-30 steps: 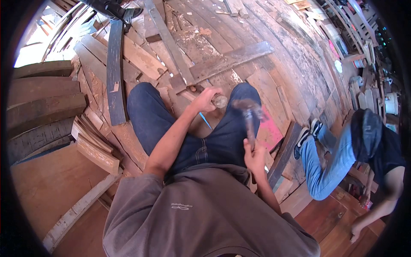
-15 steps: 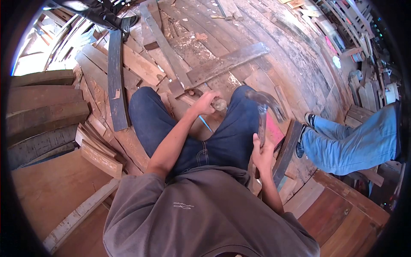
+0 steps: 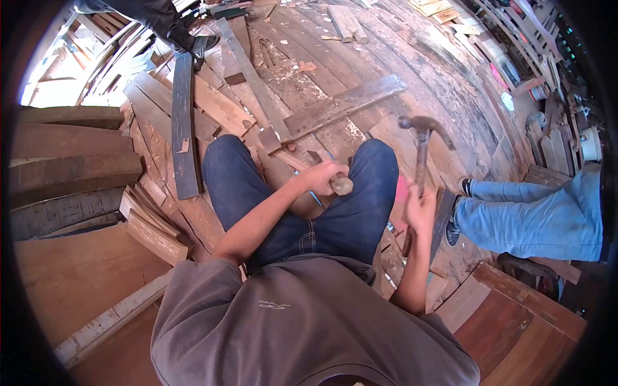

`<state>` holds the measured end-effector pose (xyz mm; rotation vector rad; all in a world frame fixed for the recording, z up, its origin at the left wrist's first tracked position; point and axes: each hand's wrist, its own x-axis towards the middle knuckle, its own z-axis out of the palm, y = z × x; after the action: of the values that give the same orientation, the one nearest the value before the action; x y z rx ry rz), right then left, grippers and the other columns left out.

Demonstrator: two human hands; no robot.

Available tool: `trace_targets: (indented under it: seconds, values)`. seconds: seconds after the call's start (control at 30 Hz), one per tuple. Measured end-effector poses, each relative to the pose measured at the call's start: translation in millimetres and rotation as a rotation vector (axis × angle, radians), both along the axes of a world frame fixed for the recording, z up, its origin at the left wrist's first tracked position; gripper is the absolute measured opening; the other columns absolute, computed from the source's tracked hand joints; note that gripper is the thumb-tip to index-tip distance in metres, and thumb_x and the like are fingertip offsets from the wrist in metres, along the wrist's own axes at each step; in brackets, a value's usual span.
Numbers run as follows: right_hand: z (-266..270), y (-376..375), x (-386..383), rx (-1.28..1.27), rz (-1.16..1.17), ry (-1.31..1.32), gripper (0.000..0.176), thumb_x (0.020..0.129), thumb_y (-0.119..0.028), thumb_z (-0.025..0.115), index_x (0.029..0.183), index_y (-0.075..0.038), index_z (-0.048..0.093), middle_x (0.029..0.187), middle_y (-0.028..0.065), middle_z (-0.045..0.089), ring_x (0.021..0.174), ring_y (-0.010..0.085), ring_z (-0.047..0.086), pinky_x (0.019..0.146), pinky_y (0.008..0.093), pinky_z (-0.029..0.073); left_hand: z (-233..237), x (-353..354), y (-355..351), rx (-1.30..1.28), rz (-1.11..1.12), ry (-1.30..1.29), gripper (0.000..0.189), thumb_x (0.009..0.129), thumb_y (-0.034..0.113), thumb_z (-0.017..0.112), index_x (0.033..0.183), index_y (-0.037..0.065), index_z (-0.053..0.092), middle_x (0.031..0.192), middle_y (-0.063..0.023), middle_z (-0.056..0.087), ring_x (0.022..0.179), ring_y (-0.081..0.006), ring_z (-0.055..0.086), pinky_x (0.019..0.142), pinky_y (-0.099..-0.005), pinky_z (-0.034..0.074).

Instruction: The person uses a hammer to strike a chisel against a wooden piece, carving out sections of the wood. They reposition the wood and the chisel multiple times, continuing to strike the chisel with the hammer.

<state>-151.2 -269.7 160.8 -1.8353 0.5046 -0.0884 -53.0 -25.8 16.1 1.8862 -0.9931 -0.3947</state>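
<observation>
Between the knees, my left hand (image 3: 323,178) is wrapped around a wooden-handled chisel (image 3: 342,186). The round, worn butt of its handle points up toward me, and the hand hides most of the rest. My right hand (image 3: 421,211) grips the handle of a claw hammer (image 3: 423,132) beside the right knee. The hammer head is raised, apart from the chisel, with its claw to the right. Below my left hand, a narrow light wood strip (image 3: 291,159) lies by the end of a dark plank (image 3: 347,105).
Loose boards lie ahead, including a long dark board (image 3: 185,128) left of my knees. Curved timbers (image 3: 77,168) are stacked at the left. A person in light blue jeans (image 3: 515,215) is close on the right; another person's dark shoe (image 3: 205,44) is at the upper left.
The hammer has risen away from the chisel, up and to the right, with my right hand. My left hand and the chisel have shifted slightly right and down in the view.
</observation>
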Motion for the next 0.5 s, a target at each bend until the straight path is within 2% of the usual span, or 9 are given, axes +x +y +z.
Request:
trace_targets:
  seconds: [0.1,0.13,0.23,0.33,0.37,0.47,0.5]
  values:
    - [-5.0,-18.3,16.5,-0.057,-0.033,-0.065,0.035,0.096,-0.025,0.061,0.066,-0.008,0.055,0.058,-0.0089,0.041,0.053,0.0031,0.035,0.046,0.0271,0.023,-3.0,-9.8,-0.8,-0.034,-0.003,0.033,0.033,0.058,0.001,0.07,0.088,-0.001,0.055,0.093,-0.0166,0.063,0.092,-0.0372,0.061,0.075,-0.0409,0.047]
    - [-1.3,-20.8,17.7,-0.048,-0.045,-0.007,0.034,0.096,-0.025,0.061,0.067,-0.007,0.056,0.057,-0.0087,0.042,0.052,0.0028,0.035,0.046,0.0262,0.023,2.0,-8.2,3.1,0.007,-0.022,0.082,0.034,0.063,0.004,0.073,0.095,0.002,0.058,0.095,-0.0155,0.063,0.096,-0.0363,0.061,0.081,-0.0406,0.047]
    - [-0.2,-16.3,18.8,0.02,-0.066,0.023,0.029,0.095,-0.022,0.062,0.071,-0.006,0.058,0.057,-0.0092,0.042,0.051,0.0027,0.035,0.046,0.0255,0.024,0.2,-6.5,19.1,-0.058,0.129,-0.075,0.04,0.067,0.007,0.075,0.104,0.006,0.06,0.098,-0.0139,0.064,0.102,-0.034,0.06,0.088,-0.0397,0.047]
    - [-5.2,1.2,19.3,0.107,-0.011,-0.024,0.025,0.093,-0.02,0.066,0.075,-0.009,0.053,0.053,-0.0091,0.039,0.045,0.0029,0.034,0.041,0.0246,0.023,16.8,-0.5,23.9,-0.124,0.303,-0.064,0.046,0.068,0.009,0.078,0.109,0.006,0.058,0.105,-0.0149,0.063,0.106,-0.0335,0.059,0.092,-0.0402,0.045]
    - [-3.8,9.8,17.7,0.225,0.003,0.029,0.025,0.092,-0.02,0.067,0.076,-0.01,0.051,0.053,-0.0085,0.038,0.043,0.0029,0.033,0.039,0.0241,0.022,25.5,0.3,28.2,-0.143,0.366,-0.062,0.048,0.068,0.01,0.079,0.111,0.007,0.058,0.107,-0.0152,0.062,0.107,-0.0334,0.058,0.093,-0.0404,0.045]
    - [-1.9,37.8,21.3,0.55,0.054,0.13,0.032,0.089,-0.019,0.072,0.077,-0.014,0.043,0.052,-0.007,0.038,0.036,0.0031,0.03,0.032,0.0226,0.02,69.9,9.8,10.9,-0.054,0.236,0.124,0.05,0.065,0.006,0.078,0.109,0.005,0.055,0.111,-0.0174,0.058,0.108,-0.0346,0.055,0.091,-0.0417,0.044]
    - [-8.4,46.7,25.5,0.64,0.066,0.13,0.036,0.088,-0.02,0.073,0.077,-0.016,0.039,0.052,-0.0065,0.037,0.034,0.0032,0.029,0.029,0.022,0.02,72.6,6.9,3.4,-0.078,0.274,0.029,0.049,0.064,0.005,0.078,0.107,0.005,0.054,0.108,-0.017,0.057,0.106,-0.0351,0.055,0.09,-0.0422,0.043]
